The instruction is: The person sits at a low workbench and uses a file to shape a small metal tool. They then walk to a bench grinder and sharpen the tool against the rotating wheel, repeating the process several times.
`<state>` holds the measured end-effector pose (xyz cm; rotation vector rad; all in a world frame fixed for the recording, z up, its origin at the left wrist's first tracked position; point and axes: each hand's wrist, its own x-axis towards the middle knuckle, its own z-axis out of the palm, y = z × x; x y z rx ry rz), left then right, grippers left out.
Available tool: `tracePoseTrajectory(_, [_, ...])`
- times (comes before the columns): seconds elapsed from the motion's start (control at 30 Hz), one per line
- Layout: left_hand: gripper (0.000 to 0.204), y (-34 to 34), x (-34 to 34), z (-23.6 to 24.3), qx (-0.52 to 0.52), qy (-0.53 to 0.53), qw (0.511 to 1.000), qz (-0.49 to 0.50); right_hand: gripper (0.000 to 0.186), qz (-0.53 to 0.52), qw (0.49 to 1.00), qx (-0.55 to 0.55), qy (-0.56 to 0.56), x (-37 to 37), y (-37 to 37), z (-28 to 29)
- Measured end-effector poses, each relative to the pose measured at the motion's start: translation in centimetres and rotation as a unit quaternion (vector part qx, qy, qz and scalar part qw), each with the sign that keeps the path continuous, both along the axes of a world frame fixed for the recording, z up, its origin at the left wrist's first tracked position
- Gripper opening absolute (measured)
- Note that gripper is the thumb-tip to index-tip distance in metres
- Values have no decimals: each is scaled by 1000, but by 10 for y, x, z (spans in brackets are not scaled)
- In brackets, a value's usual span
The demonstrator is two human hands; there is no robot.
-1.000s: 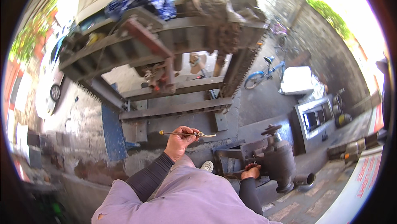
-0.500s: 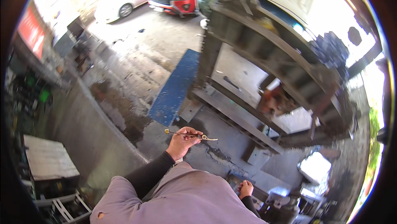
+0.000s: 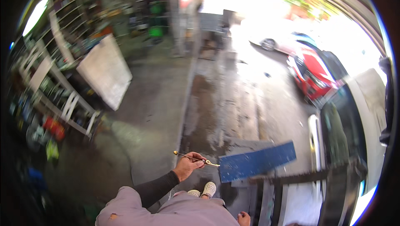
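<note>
In my left hand [image 3: 189, 169] is a thin metal rod [image 3: 182, 155] with a small brass-coloured piece at its left end and a pale, looped brass-coloured piece [image 3: 211, 163] at its right end. My fingers are pinched round the middle of it. My right hand [image 3: 243, 218] hangs low at the bottom edge, fingers curled; whatever it may hold cannot be made out. My white clogs [image 3: 209, 189] stand on the dark, stained floor below the rod, near a long blue steel plate [image 3: 257, 160].
A dark steel frame [image 3: 306, 176] runs along the lower right beside a pale vehicle [image 3: 366, 101]. A red car [image 3: 312, 71] and a white car [image 3: 271, 44] stand outside. On the left are cluttered racks [image 3: 66, 13], a pale board [image 3: 104, 71] and a concrete floor [image 3: 154, 113], all somewhat blurred.
My view has swung left from the steel frame to the driveway and workshop interior. My right hand has left the dark cast machine where it was a second ago. The rod stays in my left hand.
</note>
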<state>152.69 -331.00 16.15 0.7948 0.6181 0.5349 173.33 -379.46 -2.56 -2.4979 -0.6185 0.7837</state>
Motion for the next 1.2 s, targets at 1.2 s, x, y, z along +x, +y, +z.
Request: tracePoseTrajectory(1.2, [22,535,-172,129,-230,80,956,166,30,503,836,133,176,-119,1016,425])
